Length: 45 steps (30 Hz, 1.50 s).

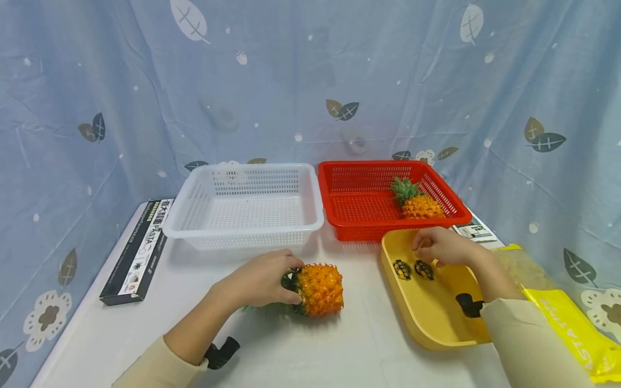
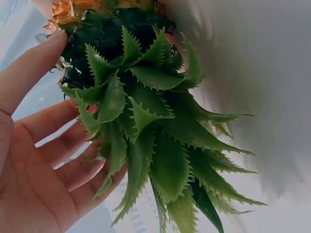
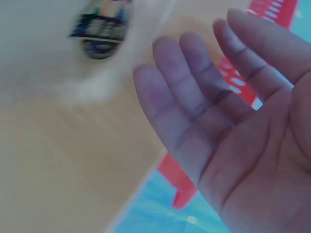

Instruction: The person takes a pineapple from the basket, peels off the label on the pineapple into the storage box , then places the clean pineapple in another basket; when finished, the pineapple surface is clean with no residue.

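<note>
A small orange pineapple (image 1: 320, 289) lies on its side on the white table, its crown pointing left. My left hand (image 1: 264, 277) holds it at the crown end. In the left wrist view the thumb touches the dark green lower fruit (image 2: 80, 58), and the other fingers pass behind the spiny leaves (image 2: 167, 165). Over the yellow tray (image 1: 439, 312) is my right hand (image 1: 443, 245), with loosely bent fingers and nothing held. In the right wrist view its palm (image 3: 257, 160) is bare.
Behind stand a white basket (image 1: 242, 231) and a red basket (image 1: 366, 231), the latter with another pineapple (image 1: 422, 206) inside. A black-and-white pasta box (image 1: 136, 253) lies at left, a yellow pasta bag (image 1: 567, 323) at right. A patterned blue curtain (image 1: 291, 81) hangs behind.
</note>
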Each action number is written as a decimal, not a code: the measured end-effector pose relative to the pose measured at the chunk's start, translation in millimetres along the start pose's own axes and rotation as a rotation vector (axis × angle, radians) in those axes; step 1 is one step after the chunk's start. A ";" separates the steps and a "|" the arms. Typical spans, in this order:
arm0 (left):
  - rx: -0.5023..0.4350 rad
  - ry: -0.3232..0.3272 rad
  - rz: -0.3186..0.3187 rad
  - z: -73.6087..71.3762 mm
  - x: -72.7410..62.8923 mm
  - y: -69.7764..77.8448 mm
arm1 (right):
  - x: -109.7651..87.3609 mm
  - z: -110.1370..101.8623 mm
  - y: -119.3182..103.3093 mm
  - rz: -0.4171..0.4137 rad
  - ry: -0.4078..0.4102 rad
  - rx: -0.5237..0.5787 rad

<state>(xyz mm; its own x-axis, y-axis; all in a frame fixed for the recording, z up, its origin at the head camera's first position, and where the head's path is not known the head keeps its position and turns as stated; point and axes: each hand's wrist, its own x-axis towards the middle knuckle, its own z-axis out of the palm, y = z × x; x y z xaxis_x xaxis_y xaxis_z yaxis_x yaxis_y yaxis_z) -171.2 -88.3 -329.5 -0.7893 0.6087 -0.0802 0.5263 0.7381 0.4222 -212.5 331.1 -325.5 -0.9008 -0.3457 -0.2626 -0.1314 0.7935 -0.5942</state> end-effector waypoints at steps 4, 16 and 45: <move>-0.020 0.008 -0.007 -0.6 -0.4 -1.7 | -0.4 -2.4 -13.9 -0.028 -0.015 0.026; -0.042 0.017 0.018 0.7 -1.0 -7.1 | -3.4 11.1 -60.3 -0.129 -0.003 0.006; -0.100 0.041 0.084 -2.1 -5.6 -21.2 | 17.0 57.9 -136.8 -0.337 -0.122 -0.038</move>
<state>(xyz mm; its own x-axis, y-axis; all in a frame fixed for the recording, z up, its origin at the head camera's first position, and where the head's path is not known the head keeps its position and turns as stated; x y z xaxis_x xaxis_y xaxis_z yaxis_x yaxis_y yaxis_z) -178.6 -108.0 -336.1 -0.7572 0.6532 -0.0051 0.5582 0.6511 0.5142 -185.8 187.7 -292.7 -0.7486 -0.6467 -0.1465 -0.4304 0.6420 -0.6345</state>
